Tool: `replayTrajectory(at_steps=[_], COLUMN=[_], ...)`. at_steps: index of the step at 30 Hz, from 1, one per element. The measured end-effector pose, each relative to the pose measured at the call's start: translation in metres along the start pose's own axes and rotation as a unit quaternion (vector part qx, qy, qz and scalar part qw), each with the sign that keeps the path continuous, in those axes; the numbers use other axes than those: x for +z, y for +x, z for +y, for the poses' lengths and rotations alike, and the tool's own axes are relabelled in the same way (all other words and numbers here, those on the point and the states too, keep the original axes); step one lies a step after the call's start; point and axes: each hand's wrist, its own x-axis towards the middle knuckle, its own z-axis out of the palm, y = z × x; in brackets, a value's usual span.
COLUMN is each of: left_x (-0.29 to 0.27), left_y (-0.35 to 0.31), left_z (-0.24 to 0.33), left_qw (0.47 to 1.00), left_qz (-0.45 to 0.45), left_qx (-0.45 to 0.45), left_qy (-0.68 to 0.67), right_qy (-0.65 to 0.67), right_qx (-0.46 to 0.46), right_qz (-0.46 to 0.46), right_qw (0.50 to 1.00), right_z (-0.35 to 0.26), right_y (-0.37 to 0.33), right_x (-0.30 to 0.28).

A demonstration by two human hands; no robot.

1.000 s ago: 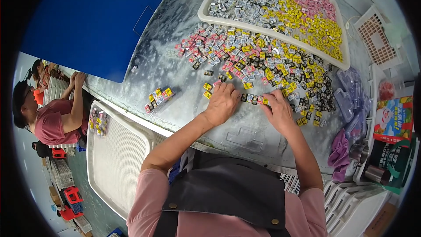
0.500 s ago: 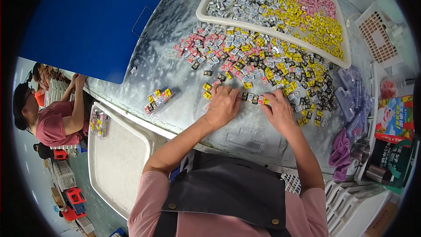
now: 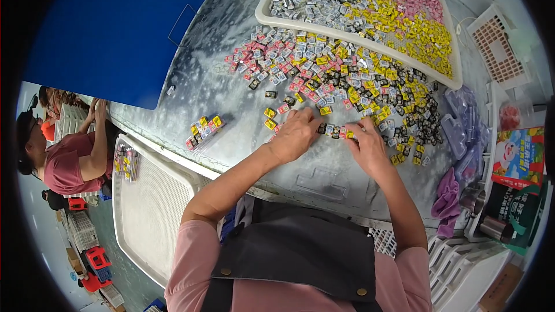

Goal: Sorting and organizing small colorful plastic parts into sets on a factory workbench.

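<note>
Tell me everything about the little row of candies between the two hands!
The short row of wrapped pieces lies flat on the grey table, lined up side by side. The wrappers look shiny: dark, silvery, pink and yellow. The left hand touches its left end and the right hand its right end, fingertips pressing inward. Just beyond it spreads the big loose pile of the same pieces.
</note>
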Motion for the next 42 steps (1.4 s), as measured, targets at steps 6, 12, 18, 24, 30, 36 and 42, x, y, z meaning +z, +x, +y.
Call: replayTrajectory(at_steps=[6,12,18,24,30,36,42], left_x=[0.007,0.005,0.011,0.007,-0.003,-0.024,-0.004], left_y=[0.001,0.003,0.003,0.007,-0.004,-0.052,-0.101], left_z=[0.001,0.01,0.009,0.007,0.021,0.058,0.062], left_qw=[1.0,1.0,0.997,0.999,1.0,0.998,0.999], left_qz=[0.007,-0.006,0.012,0.0,-0.005,-0.026,-0.047], left_qx=[-0.007,0.018,0.045,0.047,0.023,-0.008,-0.007], left_qy=[-0.017,-0.01,0.055,0.024,0.011,-0.049,-0.02], right_qy=[-0.07,-0.083,-0.057,-0.037,-0.039,-0.007,-0.013], right_qx=[-0.034,-0.04,-0.043,-0.05,-0.043,-0.053,-0.052], right_qz=[0.025,0.006,-0.016,-0.001,0.001,0.001,-0.042], right_qw=[0.997,0.996,0.997,0.998,0.998,0.999,0.998], right_z=[-0.013,-0.013,-0.007,-0.009,-0.027,-0.058,-0.067], right_y=[-0.001,0.002,0.002,0.001,-0.013,-0.061,-0.098], right_x=[0.008,0.009,0.008,0.003,-0.008,-0.006,0.028])
